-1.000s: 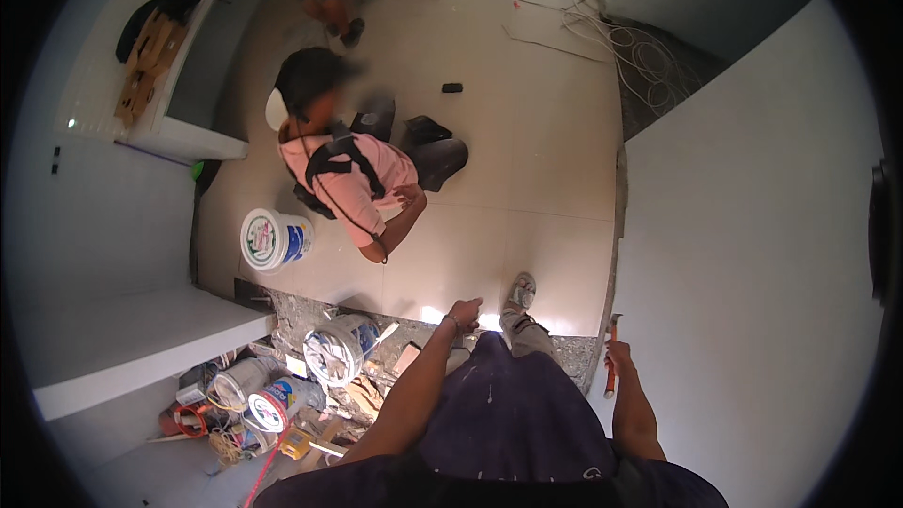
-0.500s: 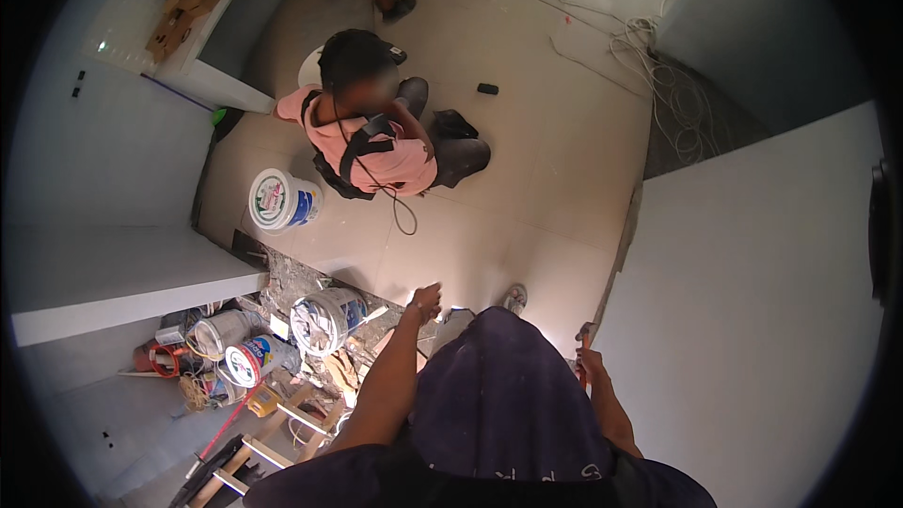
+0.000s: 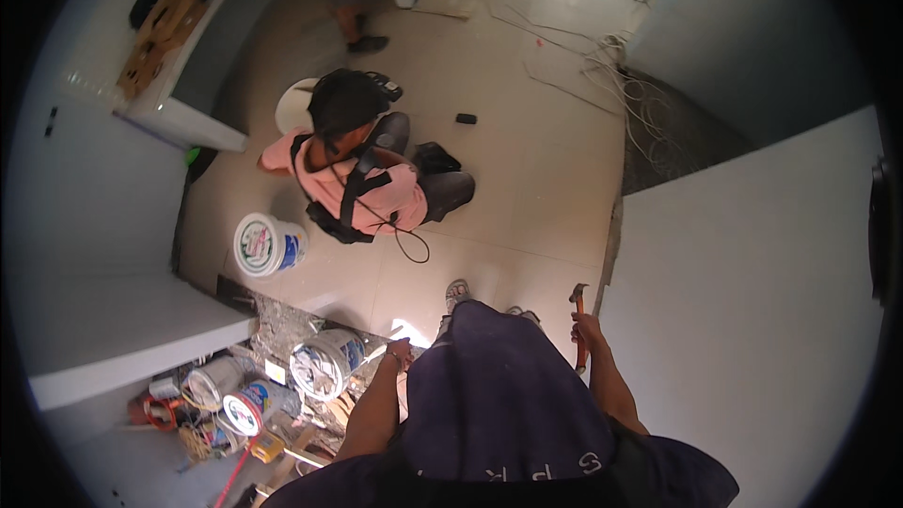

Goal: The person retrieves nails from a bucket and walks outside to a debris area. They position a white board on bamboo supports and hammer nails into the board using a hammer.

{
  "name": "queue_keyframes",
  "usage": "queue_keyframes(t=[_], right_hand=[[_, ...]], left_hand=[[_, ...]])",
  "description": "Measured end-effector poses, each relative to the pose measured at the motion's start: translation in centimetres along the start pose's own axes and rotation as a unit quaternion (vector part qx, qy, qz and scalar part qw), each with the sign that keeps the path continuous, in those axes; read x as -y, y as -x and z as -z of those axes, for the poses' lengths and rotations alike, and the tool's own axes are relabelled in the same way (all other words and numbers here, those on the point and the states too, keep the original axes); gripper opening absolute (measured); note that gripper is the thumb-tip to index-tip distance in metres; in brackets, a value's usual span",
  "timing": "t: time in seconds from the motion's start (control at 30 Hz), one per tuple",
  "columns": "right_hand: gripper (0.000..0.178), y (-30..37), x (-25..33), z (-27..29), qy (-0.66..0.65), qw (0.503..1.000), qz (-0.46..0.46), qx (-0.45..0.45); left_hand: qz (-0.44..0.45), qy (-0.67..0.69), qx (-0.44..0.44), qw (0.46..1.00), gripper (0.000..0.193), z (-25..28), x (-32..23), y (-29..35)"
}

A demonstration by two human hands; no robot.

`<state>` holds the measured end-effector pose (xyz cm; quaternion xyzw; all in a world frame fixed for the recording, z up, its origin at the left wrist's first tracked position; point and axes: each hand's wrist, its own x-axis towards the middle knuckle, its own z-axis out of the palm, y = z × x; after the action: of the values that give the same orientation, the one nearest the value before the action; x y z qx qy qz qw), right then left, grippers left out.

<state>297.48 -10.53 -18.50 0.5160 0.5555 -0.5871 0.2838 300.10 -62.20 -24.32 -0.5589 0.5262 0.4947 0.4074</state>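
I look straight down over my dark blue shirt at a tiled floor. My right hand [image 3: 585,327] grips the handle of a claw hammer [image 3: 578,304], its head pointing up, beside a white wall. My left hand [image 3: 399,354] hangs by my hip with fingers curled; whether it holds anything I cannot tell. My shoes [image 3: 457,293] show just ahead of me. A person in a pink shirt [image 3: 356,179] with a black harness crouches on the floor in front of me.
A white bucket [image 3: 265,245] stands left of the crouching person. Several paint cans [image 3: 323,364], rubble and tools lie at lower left. White partition walls [image 3: 752,301] close in right and left. Loose cables [image 3: 611,66] trail across the far floor.
The view has shifted so the crouching person and bucket sit lower and nearer the centre. My right hand with the hammer has risen slightly beside the wall.
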Motion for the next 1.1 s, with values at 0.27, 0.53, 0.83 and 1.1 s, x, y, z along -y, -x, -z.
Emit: queue_keyframes(t=[0.27,0.53,0.83,1.1], right_hand=[[0.020,-2.2,-0.9,1.0,-0.021,0.998,-0.046,-0.026],[0.023,-7.3,-3.2,6.7,0.001,0.991,-0.124,-0.042],[0.020,-13.2,10.1,20.1,-0.067,0.992,-0.101,-0.032],[0.022,-20.5,27.8,24.0,-0.052,0.997,-0.021,-0.052]], left_hand=[[-0.107,-0.015,0.039,0.993,0.031,-6.7,-16.2,2.5],[-0.129,-0.041,-0.001,0.991,0.032,-18.1,-25.2,6.0],[-0.049,0.029,-0.001,0.998,0.025,-33.2,-27.8,9.3],[-0.056,0.010,0.002,0.998,0.028,-41.0,-39.3,11.7]])
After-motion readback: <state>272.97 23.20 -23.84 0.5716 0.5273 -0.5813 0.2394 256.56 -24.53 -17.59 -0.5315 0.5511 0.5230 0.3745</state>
